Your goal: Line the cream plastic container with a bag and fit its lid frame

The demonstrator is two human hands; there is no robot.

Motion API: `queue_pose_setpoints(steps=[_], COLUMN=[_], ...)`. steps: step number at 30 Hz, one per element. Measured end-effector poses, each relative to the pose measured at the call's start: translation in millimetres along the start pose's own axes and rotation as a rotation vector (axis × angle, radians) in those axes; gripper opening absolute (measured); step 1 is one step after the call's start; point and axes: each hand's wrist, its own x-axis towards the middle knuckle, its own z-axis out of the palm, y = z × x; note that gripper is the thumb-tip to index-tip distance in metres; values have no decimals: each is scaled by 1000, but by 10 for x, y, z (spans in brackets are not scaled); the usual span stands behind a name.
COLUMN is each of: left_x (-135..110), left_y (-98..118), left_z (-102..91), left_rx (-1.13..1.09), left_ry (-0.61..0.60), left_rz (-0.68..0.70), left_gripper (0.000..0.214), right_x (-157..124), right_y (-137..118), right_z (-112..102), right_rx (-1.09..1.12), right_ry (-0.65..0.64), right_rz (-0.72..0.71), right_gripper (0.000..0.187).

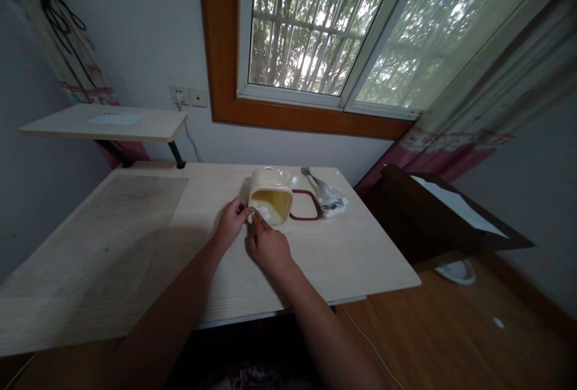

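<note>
On the desk (342, 270), at eight o'clock on a cream plastic bin (288, 199) (likely light, stiff, best gripped by the rim), a white scrap (251, 217) is being pinched by the left hand (232, 222); any hold by the half-curled right hand (271, 249) is being hidden.

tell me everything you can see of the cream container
The container is cream outside, yellower within, plastic-looking, with a squarish mouth. It lies sideways on the table, open toward the camera, something white just inside. The left hand appears to touch its lower-left rim; the right hand is close by.
</note>
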Motion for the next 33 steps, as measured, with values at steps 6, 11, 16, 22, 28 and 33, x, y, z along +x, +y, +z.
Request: queue_pose_setpoints(steps=[6, 11, 16, 22, 28, 33], left_x=[4, 19, 39, 69, 81, 90], left_y=[-20, -50, -55, -57, -48, -75], left_z=[-6, -52, -169, -250, -280, -292], left_rx=[-9, -10, 17, 23, -2, -12], left_ry=[-1, 31, 126, 213, 238, 238], left_rz=[16, 16, 25, 44, 29, 33], left_gripper=[26, 28, 27, 28, 29, 29], right_x=[76, 197, 318, 423, 484, 490], right_y=[125, 141, 30, -17, -1, 5], right_z=[-59, -106, -46, 65, 102, 117], right_rx=[-41, -76, -58, 16, 73, 73], right_ry=[-26, -27, 10, 84, 125, 146], right_rz=[-6, -30, -78, -147, -205, -217], right_gripper=[52, 48, 48, 47, 43, 44])
